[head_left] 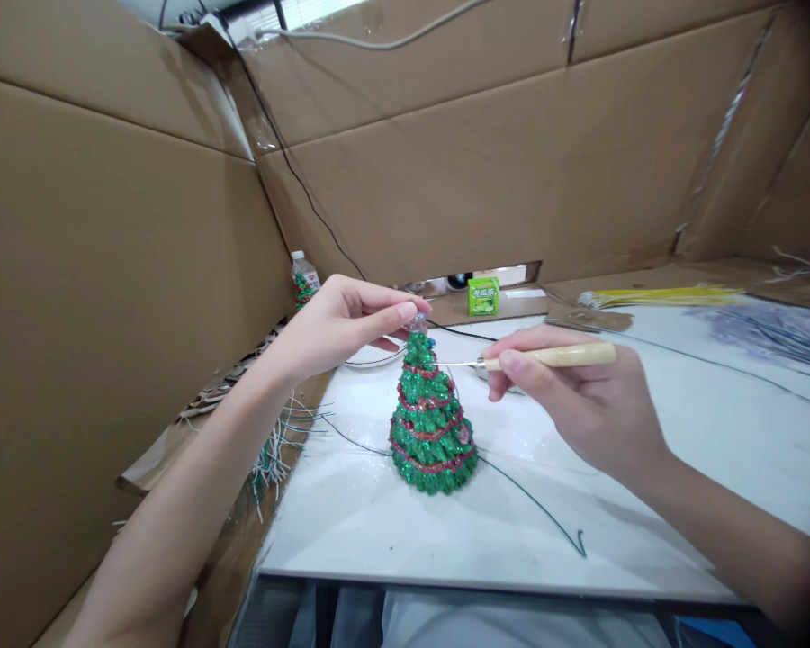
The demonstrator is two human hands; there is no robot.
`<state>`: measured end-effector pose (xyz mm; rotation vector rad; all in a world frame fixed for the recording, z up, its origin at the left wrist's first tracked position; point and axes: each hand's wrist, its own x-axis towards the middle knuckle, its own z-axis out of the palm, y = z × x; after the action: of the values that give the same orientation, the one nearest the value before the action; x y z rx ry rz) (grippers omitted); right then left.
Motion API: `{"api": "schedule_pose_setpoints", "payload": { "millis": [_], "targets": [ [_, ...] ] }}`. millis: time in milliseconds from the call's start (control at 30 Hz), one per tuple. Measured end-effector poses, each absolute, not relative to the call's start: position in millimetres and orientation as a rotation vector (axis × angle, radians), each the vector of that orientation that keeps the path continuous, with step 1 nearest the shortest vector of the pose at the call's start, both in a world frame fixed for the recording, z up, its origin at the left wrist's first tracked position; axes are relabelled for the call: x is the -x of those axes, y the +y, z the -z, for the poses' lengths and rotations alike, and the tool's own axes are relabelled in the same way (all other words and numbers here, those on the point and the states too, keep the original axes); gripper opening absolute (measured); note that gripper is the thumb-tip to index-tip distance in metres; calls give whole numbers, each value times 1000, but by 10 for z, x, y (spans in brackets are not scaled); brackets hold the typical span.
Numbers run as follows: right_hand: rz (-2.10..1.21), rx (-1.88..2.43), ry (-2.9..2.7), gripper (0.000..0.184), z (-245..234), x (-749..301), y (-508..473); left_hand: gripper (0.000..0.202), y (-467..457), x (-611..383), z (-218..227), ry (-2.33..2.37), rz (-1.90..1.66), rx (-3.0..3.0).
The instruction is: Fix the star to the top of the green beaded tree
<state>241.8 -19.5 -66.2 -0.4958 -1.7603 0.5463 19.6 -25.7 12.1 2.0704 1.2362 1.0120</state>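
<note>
A small green glittery Christmas tree [427, 423] with red garland bands stands upright on the white board. My left hand [361, 315] pinches the pale ornament [418, 322] at its tip. My right hand [567, 382] grips an awl [546, 356] by its light wooden handle. The thin metal shaft points left, and its end meets the upper part of the tree; whether it goes in cannot be made out. A dark green wire [533, 499] runs along the board on both sides of the tree's base, bent into a hook at its right end.
Behind the tree stands a green box [483, 296]. A bottle [303, 268] and a second decorated tree [303, 290] are at the back left. Cut wire ends [276, 454] hang along the left edge. Yellow strands [661, 296] and dark wires lie at the right rear. Cardboard walls [445, 162] enclose the white board [351, 540].
</note>
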Motion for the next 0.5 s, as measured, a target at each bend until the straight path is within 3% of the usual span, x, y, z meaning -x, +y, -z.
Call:
{"api": "schedule_pose_setpoints", "payload": {
  "millis": [500],
  "targets": [
    [-566,550,-1745,12,697,-2441,-192,32,-264,-204,-121,1241,-1018,-2077]
  ]
}}
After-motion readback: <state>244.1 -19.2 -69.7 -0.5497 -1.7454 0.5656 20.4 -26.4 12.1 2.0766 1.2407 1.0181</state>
